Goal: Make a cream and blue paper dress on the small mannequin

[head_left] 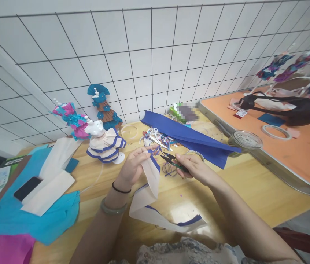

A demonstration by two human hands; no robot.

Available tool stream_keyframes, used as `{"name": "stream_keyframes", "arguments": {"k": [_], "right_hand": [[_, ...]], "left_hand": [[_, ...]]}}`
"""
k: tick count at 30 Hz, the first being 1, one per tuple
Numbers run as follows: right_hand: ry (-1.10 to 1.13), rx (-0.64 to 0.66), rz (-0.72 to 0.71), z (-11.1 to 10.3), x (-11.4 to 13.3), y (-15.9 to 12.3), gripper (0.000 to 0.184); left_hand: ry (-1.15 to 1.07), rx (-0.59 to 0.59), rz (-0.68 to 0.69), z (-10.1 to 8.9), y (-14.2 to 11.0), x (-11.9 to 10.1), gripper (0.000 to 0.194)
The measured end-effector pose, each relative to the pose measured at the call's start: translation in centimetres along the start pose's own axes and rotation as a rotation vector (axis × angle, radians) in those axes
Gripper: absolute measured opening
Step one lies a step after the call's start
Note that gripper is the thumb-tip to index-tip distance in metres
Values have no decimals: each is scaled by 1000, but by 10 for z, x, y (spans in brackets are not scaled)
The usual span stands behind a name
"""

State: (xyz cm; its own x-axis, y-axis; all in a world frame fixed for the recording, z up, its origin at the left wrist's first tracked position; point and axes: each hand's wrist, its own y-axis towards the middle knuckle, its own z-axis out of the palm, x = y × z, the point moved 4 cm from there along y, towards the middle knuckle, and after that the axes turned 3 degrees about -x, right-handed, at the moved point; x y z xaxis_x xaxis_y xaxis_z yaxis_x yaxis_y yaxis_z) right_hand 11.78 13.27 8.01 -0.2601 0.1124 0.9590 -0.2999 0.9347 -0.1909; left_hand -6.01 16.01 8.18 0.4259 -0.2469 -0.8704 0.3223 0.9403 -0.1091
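Observation:
Pinched in my left hand point(137, 163) is one end of a long cream crepe-paper strip point(152, 179) with a blue edge. The strip hangs down and trails in folds across the wooden table. My right hand point(192, 165) grips a pair of thread snips point(173, 161) with dark blades, which point left toward the strip's blue edge. Thin blue trimmings point(168, 169) dangle and lie under the blades. Behind my hands sits a heap of paper scraps point(157, 138), with a folded blue crepe sheet point(182, 135) beside it.
A doll-like figure in a ruffled cream-and-blue skirt point(106, 146) stands at left, near other paper-dressed figures. Turquoise paper point(61, 209), cream pieces and a phone point(28, 189) lie left. A clear round container point(245, 140) stands right, by an orange table point(303, 157) holding a black bag point(300, 112).

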Motion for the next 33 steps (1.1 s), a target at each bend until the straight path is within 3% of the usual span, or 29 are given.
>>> {"name": "stream_keyframes", "arguments": {"k": [9, 16, 25, 33], "right_hand": [[204, -5, -42, 35, 7, -13, 47], [125, -58, -123, 39, 14, -10, 41], [22, -124, -180, 42, 18, -3, 41], [102, -161, -191, 45, 15, -2, 44]], "left_hand": [[175, -62, 65, 4, -3, -3, 16], [299, -98, 141, 7, -5, -4, 15], [287, -87, 95, 16, -9, 0, 16], [298, -95, 78, 12, -7, 7, 16]]}}
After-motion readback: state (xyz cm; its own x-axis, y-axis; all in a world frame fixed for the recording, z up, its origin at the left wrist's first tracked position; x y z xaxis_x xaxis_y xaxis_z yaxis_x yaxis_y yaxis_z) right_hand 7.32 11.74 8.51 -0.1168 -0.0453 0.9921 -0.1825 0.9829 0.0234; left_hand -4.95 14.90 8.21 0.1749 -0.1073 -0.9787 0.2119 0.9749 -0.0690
